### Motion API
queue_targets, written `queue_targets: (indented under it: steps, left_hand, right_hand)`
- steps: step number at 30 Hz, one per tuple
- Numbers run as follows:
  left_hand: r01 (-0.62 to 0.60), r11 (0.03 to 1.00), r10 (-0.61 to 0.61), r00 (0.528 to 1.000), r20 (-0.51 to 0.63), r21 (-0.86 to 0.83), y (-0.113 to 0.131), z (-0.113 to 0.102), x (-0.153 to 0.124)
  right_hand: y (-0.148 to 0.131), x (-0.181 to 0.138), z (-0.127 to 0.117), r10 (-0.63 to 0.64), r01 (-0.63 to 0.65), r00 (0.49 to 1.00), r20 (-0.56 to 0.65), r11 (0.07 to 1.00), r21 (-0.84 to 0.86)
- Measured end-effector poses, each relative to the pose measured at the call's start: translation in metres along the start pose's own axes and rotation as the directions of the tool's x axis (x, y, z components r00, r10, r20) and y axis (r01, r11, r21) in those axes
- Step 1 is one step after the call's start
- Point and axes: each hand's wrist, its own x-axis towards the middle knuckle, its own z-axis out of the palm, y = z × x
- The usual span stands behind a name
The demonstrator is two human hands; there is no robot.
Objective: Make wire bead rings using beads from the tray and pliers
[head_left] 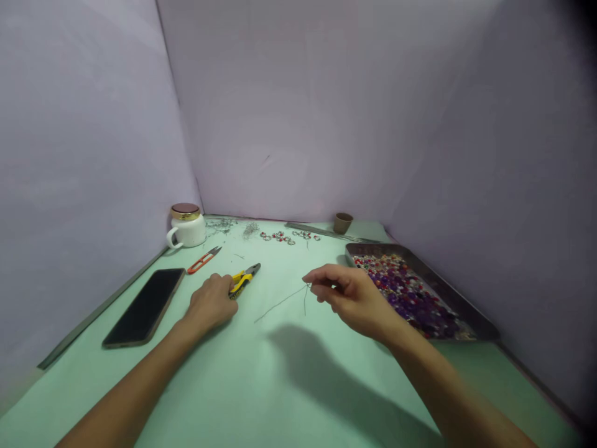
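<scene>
My left hand (212, 302) rests on the green table, its fingers curled over the handles of small yellow and black pliers (245, 278), whose jaws point away from me. My right hand (347, 292) hovers above the table and pinches the end of a thin bent wire (284, 300). The wire trails down and left onto the table between my hands.
A black phone (145, 306) lies at the left. Orange thread snips (204, 259) and a white lidded mug (187, 226) sit behind it. A dark tray (459, 301) of purple and red beads stands at the right. Several beaded rings (283, 236), loose wires and a small brown cup (342, 222) lie at the back.
</scene>
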Motion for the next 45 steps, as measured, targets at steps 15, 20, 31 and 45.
queue_targets:
  steps: [15,20,31,45]
  left_hand:
    - [-0.169,0.363,0.567,0.820,0.074,-0.916,0.041,-0.002,-0.038]
    - [-0.445,0.489,0.657,0.754,-0.018,-0.750,0.050,-0.004,-0.048]
    - [-0.525,0.600,0.605,0.791,-0.087,-0.603,0.055,-0.004,-0.056]
    - [-0.567,0.616,0.615,0.780,-0.117,-0.547,0.057,-0.003,-0.061]
  right_hand:
    - [-0.013,0.003,-0.012,0.068,-0.065,0.998,0.004,0.932,0.358]
    - [-0.011,0.005,-0.020,0.059,-0.023,0.992,-0.114,0.955,0.295]
    - [-0.010,0.006,-0.016,0.082,-0.052,0.992,-0.094,0.958,0.283]
    - [-0.005,0.003,-0.008,0.020,0.000,0.996,-0.091,0.978,0.207]
